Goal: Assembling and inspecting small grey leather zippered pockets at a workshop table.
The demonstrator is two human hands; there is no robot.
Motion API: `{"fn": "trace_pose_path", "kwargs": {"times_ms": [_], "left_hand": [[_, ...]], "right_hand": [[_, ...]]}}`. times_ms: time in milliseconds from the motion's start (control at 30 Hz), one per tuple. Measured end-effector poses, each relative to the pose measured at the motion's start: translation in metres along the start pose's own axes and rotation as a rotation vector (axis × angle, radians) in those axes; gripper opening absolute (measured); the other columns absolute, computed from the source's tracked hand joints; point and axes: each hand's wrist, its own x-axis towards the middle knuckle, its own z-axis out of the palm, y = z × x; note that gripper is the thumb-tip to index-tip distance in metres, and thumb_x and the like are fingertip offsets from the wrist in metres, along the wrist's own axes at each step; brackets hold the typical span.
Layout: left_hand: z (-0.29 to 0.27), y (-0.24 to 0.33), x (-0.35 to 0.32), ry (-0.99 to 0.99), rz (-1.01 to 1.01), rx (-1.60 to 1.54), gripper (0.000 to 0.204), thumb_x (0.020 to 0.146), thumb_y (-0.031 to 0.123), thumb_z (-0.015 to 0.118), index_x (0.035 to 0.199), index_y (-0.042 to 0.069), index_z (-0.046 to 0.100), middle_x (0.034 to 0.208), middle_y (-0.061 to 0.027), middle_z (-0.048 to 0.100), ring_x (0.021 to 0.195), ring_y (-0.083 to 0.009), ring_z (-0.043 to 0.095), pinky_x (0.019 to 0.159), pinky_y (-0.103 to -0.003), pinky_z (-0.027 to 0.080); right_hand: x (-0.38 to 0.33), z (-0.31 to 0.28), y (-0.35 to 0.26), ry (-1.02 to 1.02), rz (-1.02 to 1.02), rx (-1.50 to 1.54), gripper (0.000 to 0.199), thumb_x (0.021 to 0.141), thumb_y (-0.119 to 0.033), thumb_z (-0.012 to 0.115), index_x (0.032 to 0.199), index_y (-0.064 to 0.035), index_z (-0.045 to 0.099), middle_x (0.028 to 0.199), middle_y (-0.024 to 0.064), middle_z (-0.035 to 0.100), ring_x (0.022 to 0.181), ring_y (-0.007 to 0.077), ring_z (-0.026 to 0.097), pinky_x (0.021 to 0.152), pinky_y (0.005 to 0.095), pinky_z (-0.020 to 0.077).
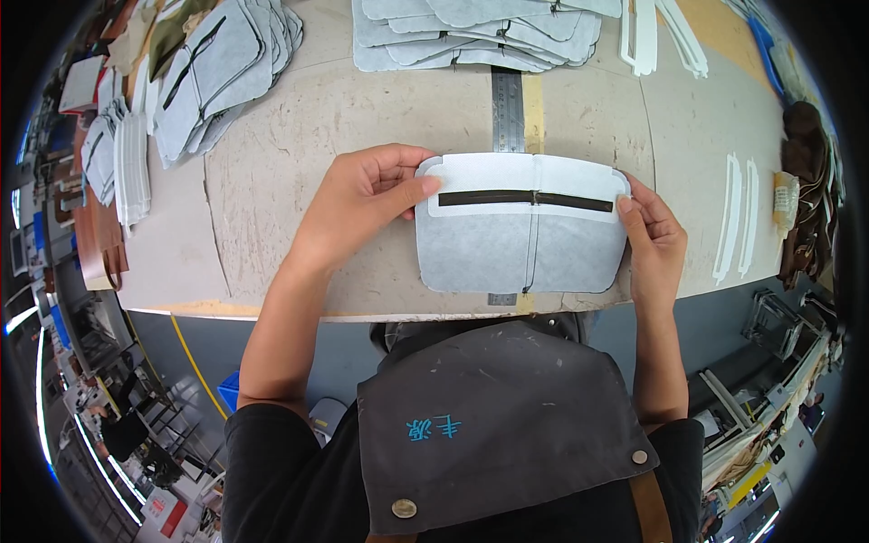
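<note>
A light grey, round-cornered panel [484,258] lies before me at the table's front edge. Along its upper part sits a white strip [489,172] with a long dark slit in it. A thin dark line runs down the panel's middle. My left hand [367,199] pinches the upper left corner, thumb on top of the white strip. At the right edge, my right hand [656,231] grips panel and strip with its thumb in front; its other fingers are partly hidden behind. Under the panel runs a metal ruler [509,113], showing above and below it.
Similar grey panels are stacked at the far middle [480,41] and far left [240,54]. White slotted frames [731,217] lie at the right, with more white frames [641,41] farther back. A small bottle [785,201] stands by brown material [806,172]. White strips [133,172] pile up left.
</note>
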Motion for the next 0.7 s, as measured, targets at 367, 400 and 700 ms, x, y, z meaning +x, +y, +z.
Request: {"fn": "trace_pose_path", "kwargs": {"times_ms": [367,400,700], "left_hand": [[0.007,-0.008,0.003,0.082,0.118,0.229,0.033,0.091,0.006,0.067,0.124,0.001,0.062,0.086,-0.0005,0.068,0.073,-0.0061,0.058,0.070,-0.021,0.046],[0.011,-0.010,0.002,0.162,0.225,0.372,0.034,0.090,0.005,0.068,0.123,0.003,0.062,0.085,-0.0011,0.067,0.073,-0.0076,0.056,0.070,-0.021,0.046],[0.003,-0.017,0.019,0.320,0.616,0.663,0.012,0.081,0.002,0.074,0.093,0.003,0.071,0.081,-0.0055,0.061,0.083,-0.0227,0.054,0.064,-0.032,0.047]], "right_hand": [[0.001,0.002,0.003,0.042,-0.100,-0.127,0.030,0.097,-0.006,0.060,0.126,0.0026,0.063,0.114,0.0130,0.068,0.103,0.0144,0.063,0.088,0.0262,0.0491],[0.002,0.003,0.001,0.041,-0.096,-0.127,0.030,0.097,-0.006,0.060,0.126,0.0026,0.063,0.114,0.0130,0.068,0.103,0.0144,0.063,0.088,0.0262,0.0491],[-0.019,0.077,-0.010,-0.472,-0.938,-0.517,0.049,0.066,0.006,0.063,0.115,0.0040,0.064,0.118,0.0145,0.057,0.105,0.0324,0.055,0.090,0.0401,0.0497]]}}
